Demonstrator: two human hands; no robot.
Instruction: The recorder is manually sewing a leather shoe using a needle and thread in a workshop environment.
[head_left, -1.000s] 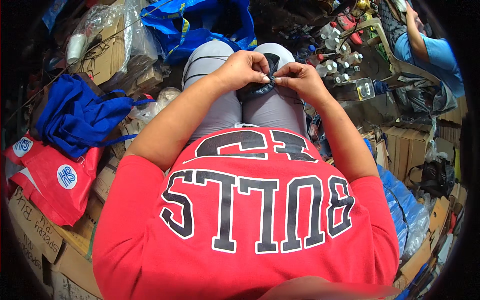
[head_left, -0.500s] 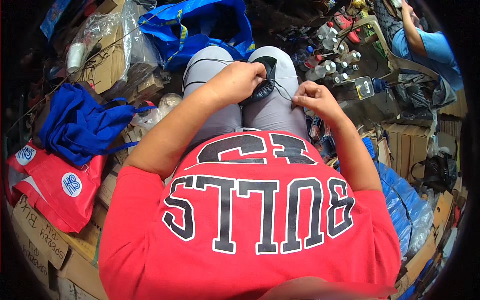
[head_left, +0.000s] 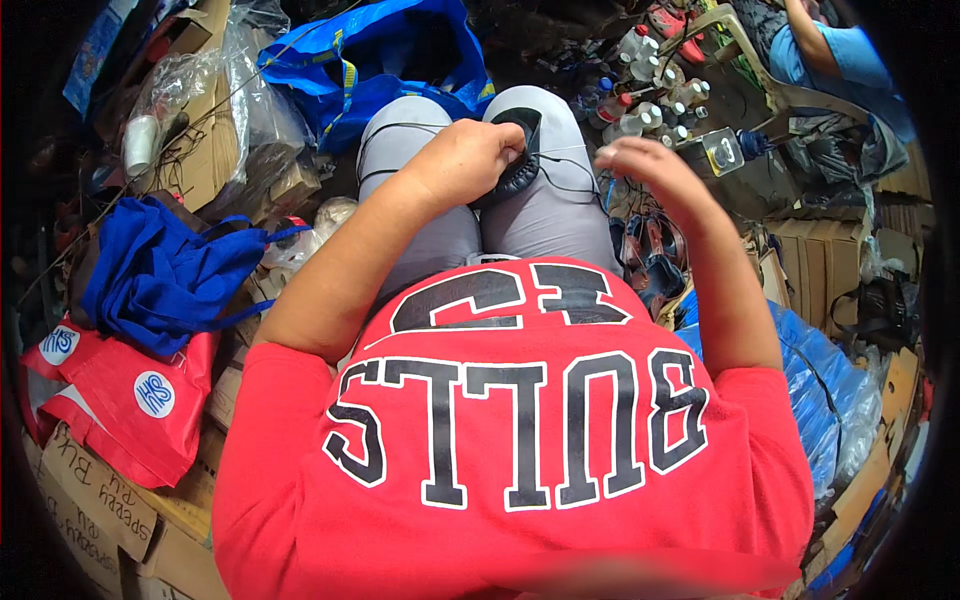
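A dark shoe piece (head_left: pixel 515 160) is held on the lap, gripped by the closed left hand (head_left: pixel 462 160) against the grey trousers (head_left: pixel 545 215). A thin dark thread (head_left: pixel 575 170) is stretched from it toward the right hand (head_left: pixel 640 165), which is raised just to the right, blurred, fingers loosely curled. A blue bag (head_left: pixel 160 275) lies far left.

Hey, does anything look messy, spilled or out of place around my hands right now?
Nothing spilled. Your left hand presses a dark leather piece on your lap; loose thread trails from it toward your raised right hand. Small bottles crowd together beyond your knees.
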